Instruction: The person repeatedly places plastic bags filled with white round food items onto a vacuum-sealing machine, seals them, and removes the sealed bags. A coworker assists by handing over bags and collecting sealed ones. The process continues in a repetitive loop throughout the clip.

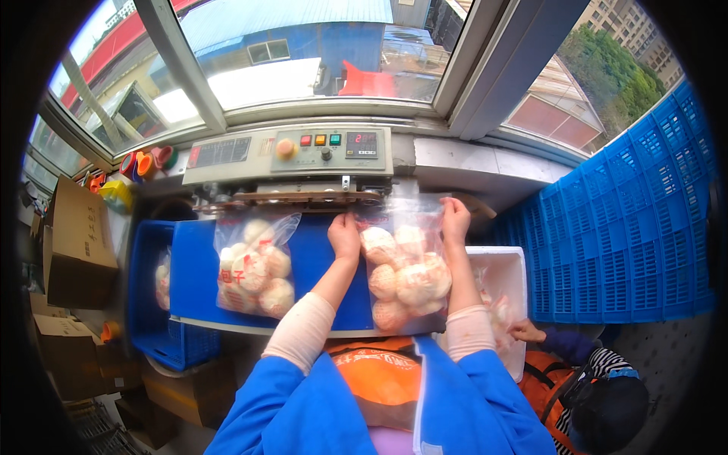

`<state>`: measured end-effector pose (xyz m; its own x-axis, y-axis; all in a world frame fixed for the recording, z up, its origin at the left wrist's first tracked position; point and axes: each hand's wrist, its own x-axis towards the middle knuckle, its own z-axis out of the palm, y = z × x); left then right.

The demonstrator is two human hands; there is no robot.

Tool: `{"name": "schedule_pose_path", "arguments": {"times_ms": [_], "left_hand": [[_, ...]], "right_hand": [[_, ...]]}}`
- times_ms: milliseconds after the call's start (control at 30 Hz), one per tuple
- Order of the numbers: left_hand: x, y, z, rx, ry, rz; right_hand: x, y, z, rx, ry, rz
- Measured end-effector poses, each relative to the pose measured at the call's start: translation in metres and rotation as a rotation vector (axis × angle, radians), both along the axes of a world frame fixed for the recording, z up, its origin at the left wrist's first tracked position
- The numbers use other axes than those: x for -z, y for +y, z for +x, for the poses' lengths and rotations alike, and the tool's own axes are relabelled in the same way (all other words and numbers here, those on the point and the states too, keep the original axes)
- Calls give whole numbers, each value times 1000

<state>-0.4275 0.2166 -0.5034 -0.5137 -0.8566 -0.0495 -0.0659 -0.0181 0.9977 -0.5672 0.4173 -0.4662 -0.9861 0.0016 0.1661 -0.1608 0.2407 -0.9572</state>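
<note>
My left hand [344, 236] and my right hand [456, 220] pinch the two upper corners of a clear plastic bag of round white buns [406, 273]. This bag lies at the right end of a blue conveyor belt [318, 267], its top edge close to the sealing machine. Farther left on the belt, a second bag of buns [255, 270] has its top edge by the drive belt of the continuous band sealer [287, 153]. Red printing marks both bags. The sealer's panel carries a mushroom button, coloured buttons, a knob and a lit display.
A blue crate [151, 273] with a bag inside stands at the belt's left end. To the right is a white foam box [515, 267] with bags, where a co-worker's hand [527, 331] reaches. Stacked blue crates [620, 227] rise beyond. Cardboard boxes [82, 244] fill the far left.
</note>
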Motion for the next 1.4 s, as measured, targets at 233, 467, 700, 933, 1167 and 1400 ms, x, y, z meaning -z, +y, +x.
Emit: {"name": "schedule_pose_path", "arguments": {"times_ms": [233, 467, 700, 933, 1167, 1400], "left_hand": [[-2, -12, 9, -25, -25, -6], [-4, -24, 15, -67, -50, -31], [5, -43, 24, -101, -20, -39], [16, -60, 32, -122, -32, -63], [13, -72, 44, -131, -17, -56], [34, -95, 42, -84, 5, -224]], "right_hand": [[16, -10, 0, -36, -8, 64], [38, -20, -1, -22, -71, -48], [35, -38, 12, -49, -134, -156], [11, -51, 27, -5, -262, -200], [18, -57, 33, -71, -255, -96], [15, -50, 55, -24, -205, -254]]}}
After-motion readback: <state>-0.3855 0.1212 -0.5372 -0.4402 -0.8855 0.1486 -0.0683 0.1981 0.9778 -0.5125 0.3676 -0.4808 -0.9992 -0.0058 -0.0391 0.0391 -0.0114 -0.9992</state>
